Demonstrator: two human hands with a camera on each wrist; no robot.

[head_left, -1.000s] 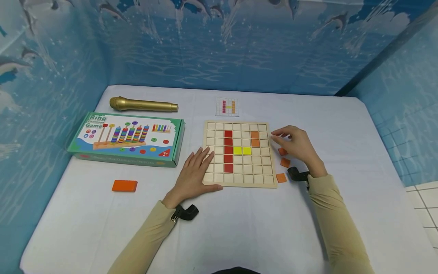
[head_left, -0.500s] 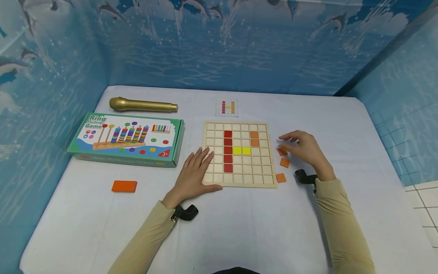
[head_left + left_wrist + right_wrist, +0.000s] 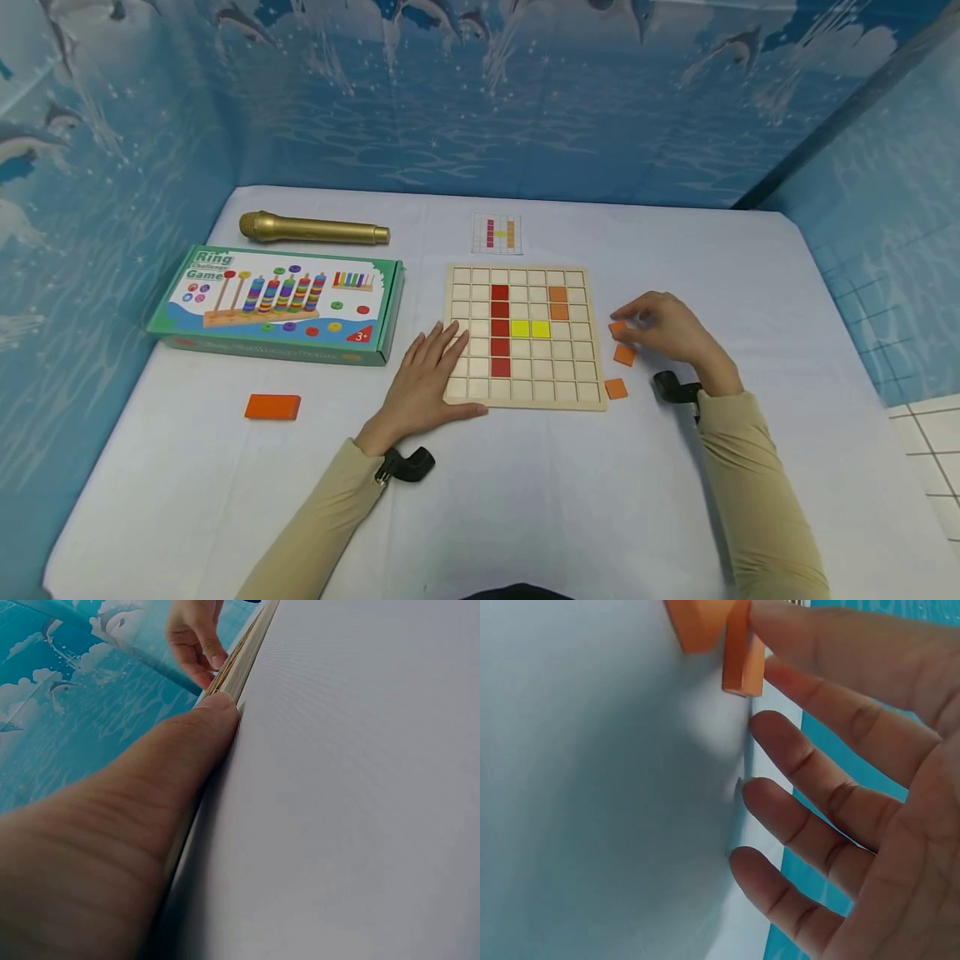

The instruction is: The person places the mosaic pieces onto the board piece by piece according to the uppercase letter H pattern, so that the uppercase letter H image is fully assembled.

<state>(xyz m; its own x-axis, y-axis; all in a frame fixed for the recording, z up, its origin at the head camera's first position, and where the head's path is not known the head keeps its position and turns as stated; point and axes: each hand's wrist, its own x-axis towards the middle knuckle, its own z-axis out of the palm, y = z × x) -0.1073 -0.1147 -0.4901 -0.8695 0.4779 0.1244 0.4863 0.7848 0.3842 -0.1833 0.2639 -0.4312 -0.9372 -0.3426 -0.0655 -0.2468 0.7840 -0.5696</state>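
A wooden grid board (image 3: 543,393) lies mid-table, holding a red column of squares (image 3: 500,329), two yellow squares (image 3: 530,329) and two orange squares (image 3: 558,302). My left hand (image 3: 423,387) rests with spread fingers on the board's left edge; the left wrist view shows its thumb (image 3: 180,742) along the front side. Beyond the board's right edge, my right hand (image 3: 671,329) pinches an orange square tile (image 3: 617,328) between thumb and index finger. The right wrist view shows this orange tile (image 3: 739,664) tilted up at the thumb tip, the other fingers loosely extended.
Two more orange tiles (image 3: 624,355) lie by the board's right side. A small pattern card (image 3: 497,233) sits behind it. Leftward are a green ring game box (image 3: 281,304), a gold microphone (image 3: 315,229) and an orange block (image 3: 272,407). Patterned curtains surround the table.
My right hand has moved away from the board's right edge and down to the farthest loose orange tile, its fingertips closing on it. The left hand has stayed in place.
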